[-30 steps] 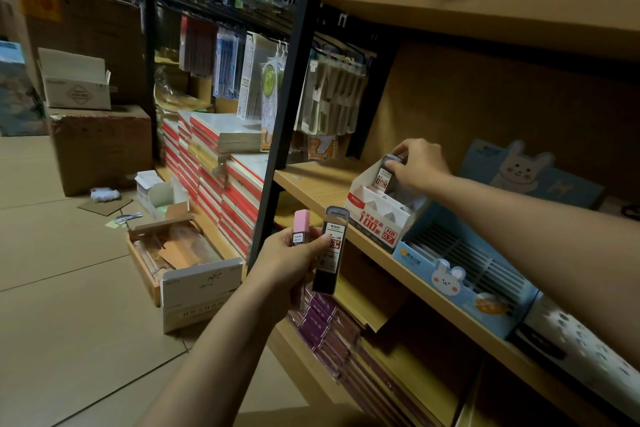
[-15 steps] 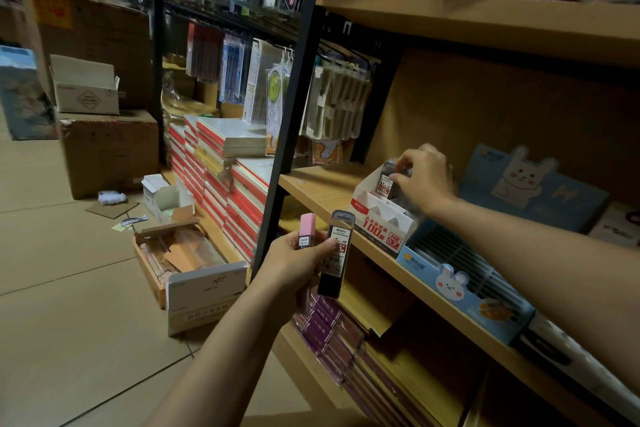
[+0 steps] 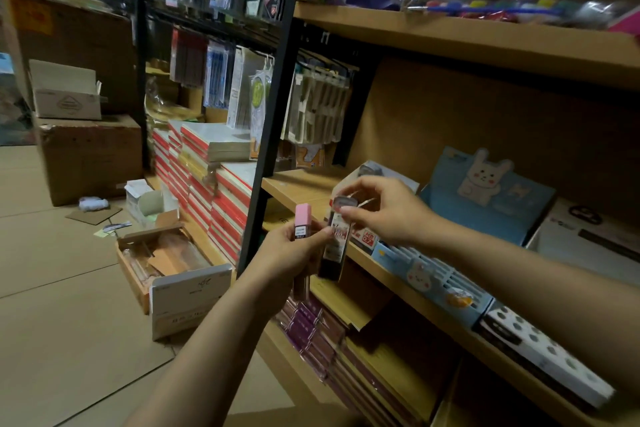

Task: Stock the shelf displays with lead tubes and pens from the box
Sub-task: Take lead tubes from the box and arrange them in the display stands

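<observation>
Wooden shelves (image 3: 433, 42) full of stationery stand before me in a dim store room, and cardboard boxes lie on the tiled floor at my left. On the middle shelf sits the small white and red cardboard display box (image 3: 362, 236) for lead tubes; at least one tube (image 3: 369, 170) stands in its back row, but I cannot see how full it is. I judge the work is only partly done, because I have two tubes more in my hand, and the open stock box (image 3: 166, 263) on the floor seems to hold more goods.

My left hand (image 3: 294, 253) has its fingers curled around two tubes: a pink-capped lead tube (image 3: 302, 224) and a dark transparent lead tube (image 3: 336, 246), both upright, in front of the shelf edge. My right hand (image 3: 384, 211) pinches the grey cap of the dark tube with thumb and fingertips, probably to take it over to the display box just behind.
</observation>
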Demonstrator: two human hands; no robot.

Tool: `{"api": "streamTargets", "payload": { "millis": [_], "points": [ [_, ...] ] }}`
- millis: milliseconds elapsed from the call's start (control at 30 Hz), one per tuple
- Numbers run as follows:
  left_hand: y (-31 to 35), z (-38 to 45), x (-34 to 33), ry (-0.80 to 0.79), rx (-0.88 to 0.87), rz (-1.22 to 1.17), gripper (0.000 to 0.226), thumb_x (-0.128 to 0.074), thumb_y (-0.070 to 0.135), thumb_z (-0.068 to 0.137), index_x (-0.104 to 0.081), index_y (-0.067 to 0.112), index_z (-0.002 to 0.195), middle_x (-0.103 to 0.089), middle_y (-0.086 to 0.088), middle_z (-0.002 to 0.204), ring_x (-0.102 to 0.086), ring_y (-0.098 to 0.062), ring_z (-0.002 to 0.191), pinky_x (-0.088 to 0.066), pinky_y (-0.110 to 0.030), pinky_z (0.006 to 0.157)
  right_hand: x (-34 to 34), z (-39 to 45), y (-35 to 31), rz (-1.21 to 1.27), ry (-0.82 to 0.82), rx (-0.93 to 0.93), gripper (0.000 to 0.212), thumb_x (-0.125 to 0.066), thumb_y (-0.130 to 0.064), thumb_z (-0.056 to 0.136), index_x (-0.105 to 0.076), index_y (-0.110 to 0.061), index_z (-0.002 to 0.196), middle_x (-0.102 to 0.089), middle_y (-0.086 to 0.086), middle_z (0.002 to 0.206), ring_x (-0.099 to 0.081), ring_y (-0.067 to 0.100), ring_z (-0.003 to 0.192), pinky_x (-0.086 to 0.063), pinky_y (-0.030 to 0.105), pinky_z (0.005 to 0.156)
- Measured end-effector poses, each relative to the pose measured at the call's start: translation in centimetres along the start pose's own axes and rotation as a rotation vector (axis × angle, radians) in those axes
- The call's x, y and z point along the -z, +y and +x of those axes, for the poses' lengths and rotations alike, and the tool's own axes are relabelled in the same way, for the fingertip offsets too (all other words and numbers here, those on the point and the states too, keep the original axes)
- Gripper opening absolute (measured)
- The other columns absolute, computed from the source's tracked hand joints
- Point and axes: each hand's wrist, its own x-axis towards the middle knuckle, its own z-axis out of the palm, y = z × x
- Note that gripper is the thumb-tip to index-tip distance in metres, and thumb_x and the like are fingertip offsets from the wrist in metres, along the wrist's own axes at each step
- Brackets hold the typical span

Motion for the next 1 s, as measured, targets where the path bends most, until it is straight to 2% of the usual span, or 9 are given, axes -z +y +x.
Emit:
{"api": "streamTargets", "payload": {
  "millis": [100,200,267,367,467,600,733,833,1000],
  "points": [
    [0.3,0.2,0.3,-0.036,0.047,-0.082,0.034,-0.069,0.019,0.085,-0.056,0.016,0.116,-0.063,-0.007,0.086,-0.057,-0.007,0.060,-0.048,-0.018,0.055,4.1,0.9,0.0,0.034,0.204,-0.042,0.024,-0.070,-0.009,0.087,-0.066,-0.011,0.110,-0.068,0.007,0.102,-0.068,0.022,0.093,-0.059,0.037,0.080],
    [0.1,0.3,0.6,-0.058,0.072,-0.068,0.027,-0.053,0.002,0.094,-0.051,0.015,0.117,-0.058,-0.010,0.081,-0.055,-0.016,0.065,-0.051,-0.027,0.060,7.5,2.0,1.2,-0.200,0.442,-0.040,0.020,-0.070,-0.012,0.087,-0.066,-0.018,0.106,-0.068,0.001,0.100,-0.065,0.015,0.092,-0.054,0.024,0.075],
    [0.0,0.1,0.5,-0.078,0.074,-0.073,0.028,-0.046,-0.003,0.095,-0.054,0.018,0.112,-0.059,-0.012,0.087,-0.057,-0.019,0.070,-0.052,-0.033,0.069,8.0,2.6,2.1,-0.323,0.498,-0.057,0.017,-0.069,-0.014,0.088,-0.065,-0.020,0.103,-0.067,-0.001,0.099,-0.063,0.014,0.090,-0.049,0.021,0.072],
    [-0.3,0.0,0.1,-0.071,0.090,-0.060,0.034,-0.048,-0.002,0.095,-0.056,0.026,0.111,-0.056,-0.012,0.111,-0.060,-0.023,0.095,-0.049,-0.038,0.090,7.3,3.6,3.6,-0.387,0.517,-0.092,0.014,-0.067,-0.013,0.090,-0.063,-0.019,0.102,-0.064,0.005,0.103,-0.057,0.016,0.090,-0.044,0.016,0.064],
    [-0.7,0.2,0.2,-0.039,0.069,-0.015,0.041,-0.054,-0.001,0.092,-0.055,0.021,0.126,-0.057,-0.013,0.116,-0.061,-0.027,0.106,-0.049,-0.044,0.097,6.3,4.5,4.7,-0.397,0.509,-0.105,0.015,-0.066,-0.011,0.090,-0.062,-0.017,0.103,-0.063,0.009,0.108,-0.054,0.014,0.087,-0.037,0.011,0.056],
    [-1.0,0.6,0.6,0.053,0.048,-0.023,0.037,-0.061,-0.002,0.088,-0.059,0.016,0.120,-0.063,-0.010,0.111,-0.064,-0.026,0.104,-0.052,-0.050,0.094,5.3,5.7,5.4,-0.385,0.497,-0.133,0.016,-0.064,-0.011,0.092,-0.061,-0.016,0.106,-0.060,0.012,0.114,-0.054,0.017,0.090,-0.037,0.012,0.057],
    [-1.6,1.2,0.5,0.086,0.044,-0.061,0.035,-0.061,-0.003,0.088,-0.058,0.015,0.118,-0.068,-0.009,0.104,-0.067,-0.024,0.100,-0.052,-0.052,0.093,5.3,6.7,5.3,-0.415,0.515,-0.111,0.019,-0.066,-0.007,0.090,-0.064,-0.009,0.109,-0.065,0.010,0.109,-0.053,0.014,0.088,-0.032,0.009,0.056],
    [-1.8,1.5,0.2,0.089,0.049,-0.047,0.031,-0.062,-0.002,0.088,-0.060,0.017,0.113,-0.068,-0.008,0.107,-0.065,-0.027,0.103,-0.052,-0.053,0.094,5.0,6.8,5.5,-0.432,0.484,-0.123,0.020,-0.068,-0.007,0.089,-0.065,-0.010,0.108,-0.066,0.009,0.107,-0.056,0.016,0.089,-0.042,0.017,0.065],
    [-2.2,1.6,-0.1,0.114,0.032,-0.042,0.027,-0.064,0.002,0.087,-0.059,0.026,0.096,-0.068,-0.006,0.103,-0.068,-0.024,0.095,-0.054,-0.048,0.092,4.0,6.5,6.4,-0.433,0.422,-0.152,0.020,-0.074,-0.010,0.084,-0.068,-0.012,0.103,-0.068,0.007,0.101,-0.063,0.018,0.088,-0.056,0.033,0.078]
  ]
}}
